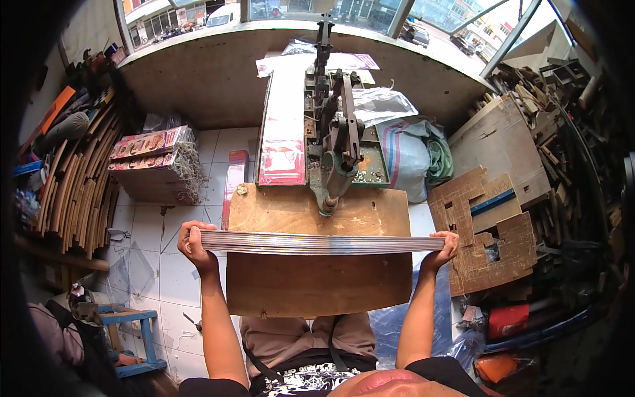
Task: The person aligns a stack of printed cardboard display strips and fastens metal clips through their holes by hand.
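Note:
A long stack of thin flat sheets (pixel 324 244), seen edge-on, stretches between my two hands above a wooden board (pixel 297 284). My left hand (pixel 194 243) is closed around its left end, and my right hand (pixel 446 245) grips its right end. The stack looks roughly level; the faces of the sheets are hidden. Just beyond it stands a dark metal press (pixel 334 145), its lower tip (pixel 327 208) over the far part of the board. Red and white printed sheets (pixel 282 159) lie to the left of the press.
Bundled printed cartons (pixel 155 165) stand on the tiled floor at left, near stacked curved wood strips (pixel 79 192). A blue stool (pixel 135 337) is at lower left. Right of the press are a white sack (pixel 405 159), cut-out wooden boards (pixel 489 231) and piled wood scraps (pixel 562 152).

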A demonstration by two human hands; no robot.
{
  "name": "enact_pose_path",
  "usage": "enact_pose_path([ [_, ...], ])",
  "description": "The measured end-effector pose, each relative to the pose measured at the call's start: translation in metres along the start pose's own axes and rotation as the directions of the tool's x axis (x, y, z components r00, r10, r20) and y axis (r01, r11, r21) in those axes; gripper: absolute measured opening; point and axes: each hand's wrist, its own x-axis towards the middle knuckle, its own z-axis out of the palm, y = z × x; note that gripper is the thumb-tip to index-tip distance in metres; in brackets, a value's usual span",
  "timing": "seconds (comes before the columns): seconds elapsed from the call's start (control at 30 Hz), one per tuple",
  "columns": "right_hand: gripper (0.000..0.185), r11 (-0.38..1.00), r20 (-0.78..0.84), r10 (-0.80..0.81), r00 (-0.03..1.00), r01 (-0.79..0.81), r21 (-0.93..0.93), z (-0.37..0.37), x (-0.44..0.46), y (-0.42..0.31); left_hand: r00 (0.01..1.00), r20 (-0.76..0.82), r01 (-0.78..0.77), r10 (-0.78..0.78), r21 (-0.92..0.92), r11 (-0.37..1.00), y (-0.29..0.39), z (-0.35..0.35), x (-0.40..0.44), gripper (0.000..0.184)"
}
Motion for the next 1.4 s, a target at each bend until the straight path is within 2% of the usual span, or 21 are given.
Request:
enact_pose_path([
  [0.47,0.032,1.000,0.019,-0.020,1.000,0.020,-0.008,0.000,0.000,-0.001,1.000,0.002,-0.014,0.014,0.010,1.000,0.000,0.000,0.000,0.023],
  [0.57,0.033,1.000,-0.006,0.015,1.000,-0.015,0.005,0.002,-0.001,-0.006,1.000,-0.006,-0.002,0.002,-0.016,1.000,0.000,0.001,0.000,0.022],
  [0.67,0.032,0.997,0.027,-0.056,0.998,0.058,-0.044,0.001,0.001,-0.006,1.000,-0.008,-0.008,0.008,-0.015,1.000,0.001,0.002,0.000,0.021],
  [0.73,0.031,1.000,0.011,-0.007,1.000,0.008,-0.002,0.000,0.000,-0.002,1.000,-0.010,0.010,-0.010,-0.041,0.999,0.001,0.001,0.000,0.021],
  [0.8,0.030,0.999,0.011,-0.035,0.999,0.035,0.006,-0.001,0.001,-0.001,1.000,-0.002,-0.014,0.014,-0.027,1.000,-0.001,0.000,-0.001,0.021],
  [0.9,0.028,1.000,-0.006,-0.012,1.000,0.012,-0.015,-0.002,0.001,-0.002,1.000,-0.009,0.017,-0.018,-0.046,0.999,0.002,0.001,-0.001,0.022],
  [1.0,0.026,0.999,-0.020,0.032,0.999,-0.031,0.039,0.002,-0.001,-0.010,1.000,0.006,0.011,-0.011,-0.019,1.000,0.002,-0.001,0.000,0.022],
  [1.23,0.021,1.000,-0.015,0.017,1.000,-0.017,-0.016,0.000,0.000,-0.017,0.999,0.043,-0.013,0.013,0.000,1.000,-0.001,-0.004,0.002,0.025],
  [1.4,0.018,0.998,-0.030,0.033,0.999,-0.032,0.052,-0.004,0.004,-0.010,0.998,0.066,0.003,-0.002,-0.023,1.000,0.004,-0.005,0.002,0.023],
])
